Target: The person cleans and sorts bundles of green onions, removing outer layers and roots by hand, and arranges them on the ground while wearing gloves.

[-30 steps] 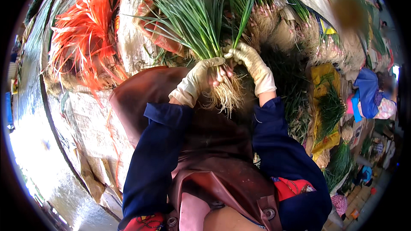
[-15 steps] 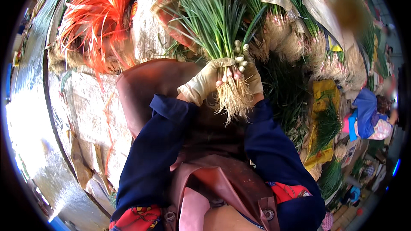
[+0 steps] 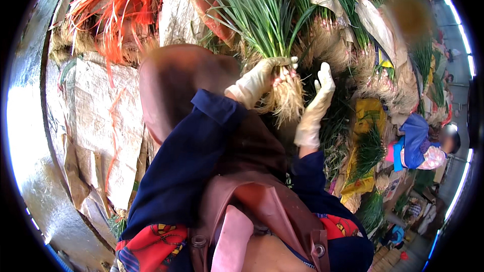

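Observation:
In a pale glove, my left hand (image 3: 259,79) is closed around a bunch of spring onions (image 3: 269,27) just above its pinkish bulbs. Its long green leaves point up and away from me, and the stringy pale roots (image 3: 286,102) hang toward me. To the right of the roots, apart from the bunch, my gloved right hand (image 3: 319,98) is raised with its fingers stretched out and nothing in it. A brown apron (image 3: 191,95) covers my lap beneath the left forearm.
Orange plastic strips (image 3: 118,7) lie in a heap at the far left, above a pale woven sheet (image 3: 103,126). More rooted onions (image 3: 373,78) are piled at the far right, near a yellow sack (image 3: 360,121). Another person (image 3: 416,143) bends at the right.
My right hand has let go of the bunch, moved right and opened. The left hand still grips the bunch, which has shifted slightly right. The white bulbs beside my right fingers no longer show.

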Action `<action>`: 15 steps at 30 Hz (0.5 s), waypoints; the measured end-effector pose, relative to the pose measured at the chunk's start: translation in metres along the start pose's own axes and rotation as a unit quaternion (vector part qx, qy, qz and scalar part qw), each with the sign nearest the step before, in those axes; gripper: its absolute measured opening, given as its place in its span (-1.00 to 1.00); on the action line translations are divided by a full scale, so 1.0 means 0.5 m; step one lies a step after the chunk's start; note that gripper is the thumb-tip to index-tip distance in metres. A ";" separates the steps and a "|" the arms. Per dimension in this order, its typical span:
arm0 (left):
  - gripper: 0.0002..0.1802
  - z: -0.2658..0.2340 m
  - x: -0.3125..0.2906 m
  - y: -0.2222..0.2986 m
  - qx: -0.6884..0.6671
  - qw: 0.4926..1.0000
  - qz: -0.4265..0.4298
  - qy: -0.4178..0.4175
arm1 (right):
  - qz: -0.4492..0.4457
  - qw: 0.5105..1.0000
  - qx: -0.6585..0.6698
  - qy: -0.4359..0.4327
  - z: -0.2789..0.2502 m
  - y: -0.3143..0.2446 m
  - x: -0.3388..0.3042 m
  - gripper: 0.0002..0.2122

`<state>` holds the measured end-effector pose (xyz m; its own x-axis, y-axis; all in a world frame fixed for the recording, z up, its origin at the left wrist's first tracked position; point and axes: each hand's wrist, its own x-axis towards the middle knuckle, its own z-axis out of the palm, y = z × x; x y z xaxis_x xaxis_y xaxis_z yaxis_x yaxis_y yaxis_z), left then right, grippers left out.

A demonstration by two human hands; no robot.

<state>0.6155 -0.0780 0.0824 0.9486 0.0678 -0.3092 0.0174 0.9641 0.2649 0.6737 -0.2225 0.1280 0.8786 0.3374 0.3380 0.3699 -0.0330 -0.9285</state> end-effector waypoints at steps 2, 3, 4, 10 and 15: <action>-0.86 0.098 -0.016 -0.036 -0.014 0.998 0.021 0.063 | -0.299 0.947 -0.115 0.002 0.074 -0.060 -0.015 -0.68; -0.89 0.113 -0.039 -0.046 -0.170 0.985 0.008 0.031 | -0.177 0.983 -0.055 0.016 0.088 -0.042 -0.031 -0.74; -0.93 0.124 -0.054 -0.056 -0.321 0.947 -0.003 -0.006 | -0.055 0.998 0.007 0.044 0.092 -0.022 -0.045 -0.81; -0.87 0.241 -0.194 -0.017 0.010 0.981 0.179 -0.071 | -0.222 0.968 0.080 0.080 0.150 -0.238 -0.080 -0.79; -0.78 0.247 -0.418 0.089 0.094 0.937 0.335 -0.028 | -0.262 0.926 0.244 -0.123 0.282 -0.356 -0.134 -0.65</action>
<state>0.4572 -0.0809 0.2715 0.7814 0.6234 0.0302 -0.5373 0.6473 0.5406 0.5065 -0.1065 0.2492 0.4999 0.3929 0.7718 0.4924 0.6042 -0.6265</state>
